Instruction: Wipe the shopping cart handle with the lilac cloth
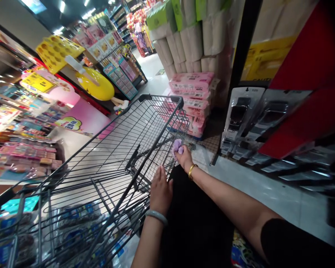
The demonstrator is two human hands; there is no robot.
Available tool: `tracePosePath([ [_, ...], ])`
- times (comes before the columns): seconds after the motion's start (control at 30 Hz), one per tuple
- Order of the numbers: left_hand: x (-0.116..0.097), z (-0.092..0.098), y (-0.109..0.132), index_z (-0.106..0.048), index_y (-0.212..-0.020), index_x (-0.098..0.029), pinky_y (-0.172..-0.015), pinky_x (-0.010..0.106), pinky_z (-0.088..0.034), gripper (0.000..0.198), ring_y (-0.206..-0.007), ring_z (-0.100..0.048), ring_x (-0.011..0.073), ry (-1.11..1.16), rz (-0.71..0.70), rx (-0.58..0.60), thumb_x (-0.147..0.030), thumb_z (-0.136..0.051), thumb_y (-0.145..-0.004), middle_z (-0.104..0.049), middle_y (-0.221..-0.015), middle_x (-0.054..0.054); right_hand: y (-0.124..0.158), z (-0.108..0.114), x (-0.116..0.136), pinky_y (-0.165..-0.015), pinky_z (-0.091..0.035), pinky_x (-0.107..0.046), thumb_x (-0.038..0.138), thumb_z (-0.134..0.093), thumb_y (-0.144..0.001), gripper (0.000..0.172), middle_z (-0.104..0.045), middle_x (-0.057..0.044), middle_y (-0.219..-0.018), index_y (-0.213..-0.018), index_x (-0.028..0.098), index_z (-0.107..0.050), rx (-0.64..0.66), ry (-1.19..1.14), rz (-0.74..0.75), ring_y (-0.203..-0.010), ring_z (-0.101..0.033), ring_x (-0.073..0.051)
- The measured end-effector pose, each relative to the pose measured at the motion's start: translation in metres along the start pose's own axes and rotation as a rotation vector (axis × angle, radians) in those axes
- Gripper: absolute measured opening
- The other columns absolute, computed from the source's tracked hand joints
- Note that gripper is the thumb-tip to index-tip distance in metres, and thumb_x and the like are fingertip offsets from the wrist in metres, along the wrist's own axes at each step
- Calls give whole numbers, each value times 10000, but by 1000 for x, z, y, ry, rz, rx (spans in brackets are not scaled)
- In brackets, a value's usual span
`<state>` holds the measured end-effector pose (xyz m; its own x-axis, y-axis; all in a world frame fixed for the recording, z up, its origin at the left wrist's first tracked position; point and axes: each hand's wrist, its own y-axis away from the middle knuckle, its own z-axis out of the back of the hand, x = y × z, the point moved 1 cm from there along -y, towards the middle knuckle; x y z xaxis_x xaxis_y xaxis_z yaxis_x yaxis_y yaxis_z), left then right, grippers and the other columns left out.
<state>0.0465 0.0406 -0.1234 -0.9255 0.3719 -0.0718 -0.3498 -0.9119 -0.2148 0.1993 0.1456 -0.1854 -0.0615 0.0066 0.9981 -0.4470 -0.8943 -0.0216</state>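
Observation:
Beside me stands a dark grey wire shopping cart (145,152); only bare wire shows in the basket's far part. My right hand (185,158), with a gold bangle at the wrist, is closed on a bunched purple cloth (177,148). That cloth lies close against the lower wires of the cart's right side; whether it presses on them I cannot tell. Nearer to me, my left hand (160,190) is stretched flat, fingers straight and thumb slightly apart. A pale bangle circles its wrist. It is by the cart's side and my black-clad knee (195,208), holding nothing.
Pink packs (192,96) are stacked just past the cart's far corner, below tall wrapped paper rolls (190,41). Hanging blister packs (241,115) and a red panel (304,63) border the right. Left of the cart are a pink display board (85,115) and a yellow figure (97,83).

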Motion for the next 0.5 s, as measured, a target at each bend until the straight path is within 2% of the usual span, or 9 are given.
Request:
tracePosePath([
  [0.17, 0, -7, 18, -400, -1501, -43, -1188, 510, -417, 585, -1484, -394, 326, 30, 35, 50, -205, -494, -947, -469, -1539, 255, 24, -3, 19, -877, -503, -343, 330, -680, -736, 192, -554, -23, -919, -869, 233, -582, 75, 18, 24, -864, -543, -183],
  [0.37, 1, -1, 37, -402, -1516, -73, -1191, 521, -413, 592, -1487, -393, 315, 121, 80, 39, -194, -489, -943, -466, -1549, 234, 49, -6, 29, -829, -501, -361, 313, -685, -698, 200, -541, -25, -863, -835, 222, -571, 184, 53, -27, -795, -526, -192],
  [0.5, 7, 11, 59, -449, -1502, -128, -1186, 494, -431, 556, -1449, -460, 277, 192, 111, -6, -174, -476, -949, -520, -1521, 184, 77, -9, 27, -907, -475, -369, 343, -690, -695, 222, -593, -23, -884, -856, 236, -580, 292, 18, -9, -908, -547, -214],
])
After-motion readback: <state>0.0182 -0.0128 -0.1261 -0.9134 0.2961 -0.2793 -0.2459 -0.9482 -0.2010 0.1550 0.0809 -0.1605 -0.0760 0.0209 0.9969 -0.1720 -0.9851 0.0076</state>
